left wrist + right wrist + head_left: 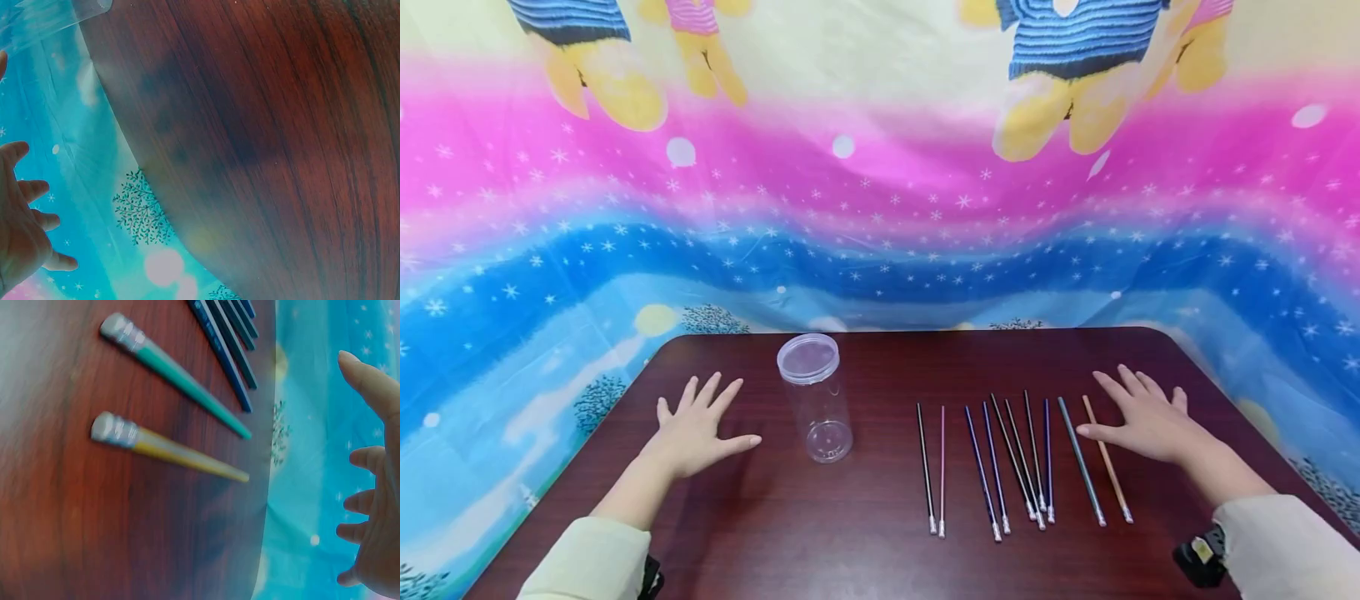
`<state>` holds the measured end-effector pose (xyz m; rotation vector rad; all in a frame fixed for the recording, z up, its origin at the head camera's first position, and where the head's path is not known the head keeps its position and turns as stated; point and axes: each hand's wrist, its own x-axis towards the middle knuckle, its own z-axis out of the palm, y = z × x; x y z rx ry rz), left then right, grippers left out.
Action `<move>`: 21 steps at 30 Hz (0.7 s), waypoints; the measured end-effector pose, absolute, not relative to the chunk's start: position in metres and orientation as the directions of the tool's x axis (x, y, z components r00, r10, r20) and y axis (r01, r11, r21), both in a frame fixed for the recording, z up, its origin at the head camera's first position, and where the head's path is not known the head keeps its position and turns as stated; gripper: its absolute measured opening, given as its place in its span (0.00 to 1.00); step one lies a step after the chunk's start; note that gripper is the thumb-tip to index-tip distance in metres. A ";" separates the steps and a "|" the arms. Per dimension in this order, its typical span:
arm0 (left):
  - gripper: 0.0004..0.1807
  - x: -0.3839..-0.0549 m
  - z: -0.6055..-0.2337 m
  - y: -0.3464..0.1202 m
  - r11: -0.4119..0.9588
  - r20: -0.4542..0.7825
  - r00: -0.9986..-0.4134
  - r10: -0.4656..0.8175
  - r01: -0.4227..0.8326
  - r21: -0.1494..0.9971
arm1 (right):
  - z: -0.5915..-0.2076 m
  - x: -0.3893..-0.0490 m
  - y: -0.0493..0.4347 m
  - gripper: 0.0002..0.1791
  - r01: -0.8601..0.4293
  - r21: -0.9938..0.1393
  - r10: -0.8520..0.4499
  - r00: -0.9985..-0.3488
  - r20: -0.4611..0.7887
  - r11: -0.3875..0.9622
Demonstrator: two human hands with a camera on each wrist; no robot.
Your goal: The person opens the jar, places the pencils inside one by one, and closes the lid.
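A clear plastic jar with its lid on stands upright left of the table's middle. My left hand is to the jar's left, fingers spread, holding nothing; it also shows in the left wrist view at the lower left. Several pencils with metal-banded eraser ends lie on the table, erasers toward me. Rightmost are a yellow-orange pencil and a green-blue pencil. To their left lie a pink pencil and several dark ones. My right hand, fingers spread and grasping nothing, is just right of the yellow-orange pencil.
A dark reddish-brown wooden table with rounded far corners bears everything. Behind and beside it hangs a colorful cloth with snowflakes and bear figures. A black wrist device sits by my right sleeve.
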<state>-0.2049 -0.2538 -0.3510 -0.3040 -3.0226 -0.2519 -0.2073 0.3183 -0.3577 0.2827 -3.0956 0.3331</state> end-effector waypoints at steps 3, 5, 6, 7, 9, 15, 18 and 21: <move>0.50 -0.206 -0.351 -0.252 0.962 0.108 -0.975 0.196 0.212 0.170 | -0.355 -0.211 0.308 0.54 -0.197 -0.211 -0.193 -0.980 0.037 0.957; 0.50 -0.206 -0.352 -0.251 0.959 0.110 -0.974 0.196 0.214 0.184 | -0.355 -0.214 0.302 0.54 -0.208 -0.217 -0.205 -0.978 0.037 0.954; 0.50 -0.206 -0.352 -0.251 0.957 0.110 -0.974 0.197 0.215 0.193 | -0.355 -0.215 0.298 0.54 -0.217 -0.220 -0.213 -0.976 0.041 0.951; 0.50 -0.207 -0.352 -0.251 0.955 0.109 -0.974 0.198 0.216 0.202 | -0.354 -0.216 0.295 0.54 -0.226 -0.225 -0.222 -0.974 0.043 0.948; 0.50 -0.207 -0.352 -0.250 0.950 0.109 -0.974 0.197 0.217 0.223 | -0.354 -0.218 0.287 0.53 -0.244 -0.242 -0.239 -0.970 0.051 0.939; 0.50 -0.209 -0.353 -0.245 0.925 0.117 -0.971 0.208 0.234 0.300 | -0.353 -0.222 0.263 0.52 -0.300 -0.290 -0.294 -0.954 0.068 0.909; 0.49 -0.210 -0.356 -0.243 0.909 0.128 -0.968 0.217 0.248 0.336 | -0.354 -0.225 0.252 0.52 -0.325 -0.307 -0.319 -0.945 0.073 0.895; 0.48 -0.209 -0.359 -0.240 0.891 0.138 -0.964 0.227 0.263 0.371 | -0.356 -0.227 0.242 0.51 -0.348 -0.314 -0.339 -0.937 0.084 0.883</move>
